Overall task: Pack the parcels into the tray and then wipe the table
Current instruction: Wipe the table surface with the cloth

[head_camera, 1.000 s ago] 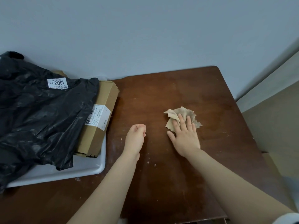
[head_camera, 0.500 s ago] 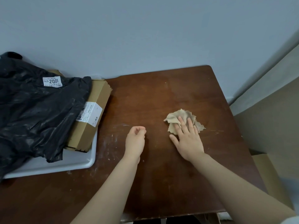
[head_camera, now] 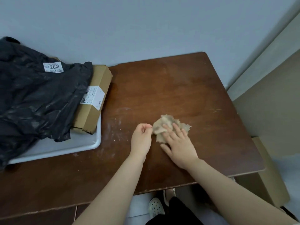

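A person's right hand lies flat on a crumpled beige cloth, fingers straight and slightly spread, pressing it against a dark brown wooden table. The cloth is soft and ragged-edged, bunched into an uneven wad near the middle of the tabletop. The left hand sits just beside the cloth's left edge, its fingers curled into a loose fist.

The tabletop is smooth with rounded corners. It carries pale scuffs and white specks between the hands and a grey tray.

The shallow, round-cornered tray rests at the table's left side and holds both parcels. One is a wrinkled, glossy black plastic bag that spills over the tray's left side. The other is a flat brown cardboard box, partly tucked under the bag and tilted against the tray's right rim.

A white sticker on the bag reads "2001" in bold digits; its smaller print is not legible. A white shipping label wraps the box's edge, its text too small to read.

A plain pale wall stands behind the table, and a white perforated shoe shows below its front edge.
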